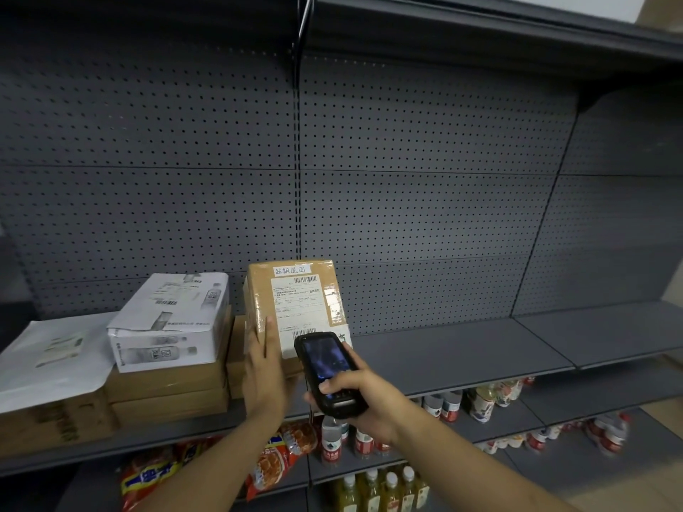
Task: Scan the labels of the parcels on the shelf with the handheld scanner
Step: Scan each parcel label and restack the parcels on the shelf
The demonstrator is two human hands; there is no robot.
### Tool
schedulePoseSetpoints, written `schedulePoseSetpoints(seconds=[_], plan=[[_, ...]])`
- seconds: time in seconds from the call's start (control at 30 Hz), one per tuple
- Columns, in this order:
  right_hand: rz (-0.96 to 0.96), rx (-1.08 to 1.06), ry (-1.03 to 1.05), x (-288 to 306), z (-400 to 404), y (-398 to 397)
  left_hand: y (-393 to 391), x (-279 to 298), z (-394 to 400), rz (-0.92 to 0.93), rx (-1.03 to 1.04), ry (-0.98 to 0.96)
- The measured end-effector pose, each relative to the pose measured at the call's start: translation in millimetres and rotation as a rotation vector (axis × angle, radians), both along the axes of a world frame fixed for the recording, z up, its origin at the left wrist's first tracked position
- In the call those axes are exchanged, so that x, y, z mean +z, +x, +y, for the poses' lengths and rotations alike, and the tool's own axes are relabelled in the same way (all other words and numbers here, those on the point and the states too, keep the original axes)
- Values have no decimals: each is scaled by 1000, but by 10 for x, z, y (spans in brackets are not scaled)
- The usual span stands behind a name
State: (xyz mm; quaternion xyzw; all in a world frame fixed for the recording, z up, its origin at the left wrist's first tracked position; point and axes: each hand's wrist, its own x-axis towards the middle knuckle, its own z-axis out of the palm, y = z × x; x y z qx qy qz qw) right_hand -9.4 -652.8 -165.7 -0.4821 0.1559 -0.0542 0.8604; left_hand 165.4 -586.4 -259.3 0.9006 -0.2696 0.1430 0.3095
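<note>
Left hand [263,367] flat against tilted brown parcel [295,308], propping label [299,308] toward scanner [329,371] gripped in right hand [364,395].

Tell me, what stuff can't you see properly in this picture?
All in the head view:
- Label on the brown box: print too small to read; the scanner covers its bottom barcode.
- Scanner screen: dark and blurred.
- Box under the brown one: hidden by the left hand.
- White bag: cut off by the left edge, label blurred.
- Bottles below: blurred.
</note>
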Motion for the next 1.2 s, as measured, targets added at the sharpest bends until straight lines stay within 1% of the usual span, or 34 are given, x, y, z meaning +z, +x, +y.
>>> schedulePoseSetpoints(seconds=[0.2, 0.37, 0.5, 0.67, 0.8, 1.0, 1.2], plan=[[6, -1, 11, -10, 3, -1, 56, -46, 15, -20, -35, 28], [6, -24, 58, -80, -28, 9, 78, -90, 13, -44, -54, 60], [14, -32, 55, -127, -74, 26, 84, -110, -20, -52, -59, 54], [11, -48, 17, -230, -160, 85, 87, -110, -73, -10, -80, 27], [21, -171, -133, -306, -224, 212, 83, -53, -123, 49, -113, 13], [8, -400, -248, -339, -444, 475, 296, 51, -305, 171, -169, 6], [21, -534, -268, -358, -714, 801, 681, 16, -589, 228, -268, 69]])
